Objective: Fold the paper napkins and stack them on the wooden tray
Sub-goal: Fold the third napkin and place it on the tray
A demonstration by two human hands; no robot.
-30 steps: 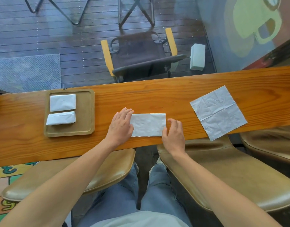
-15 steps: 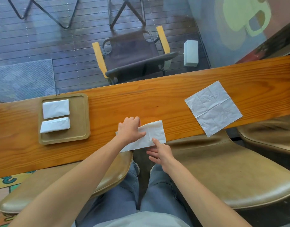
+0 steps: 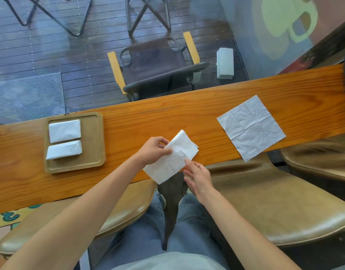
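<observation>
Wooden counter [image 3: 128, 125] by a window. Above its near edge, my left hand [image 3: 154, 151] pinches the half-folded napkin [image 3: 173, 158]; my right hand [image 3: 199, 179], fingers loose, touches its edge. I should align corners before creasing, then add it to the tray [image 3: 100, 145].

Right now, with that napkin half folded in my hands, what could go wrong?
The half-folded napkin is off the counter, pinched only by the left hand, with the right hand at its edge, so the layers could slip and the fold come out crooked. The unfolded napkin overhangs the counter's near edge and might slide off. The wooden tray holds two folded napkins side by side, not stacked.
</observation>
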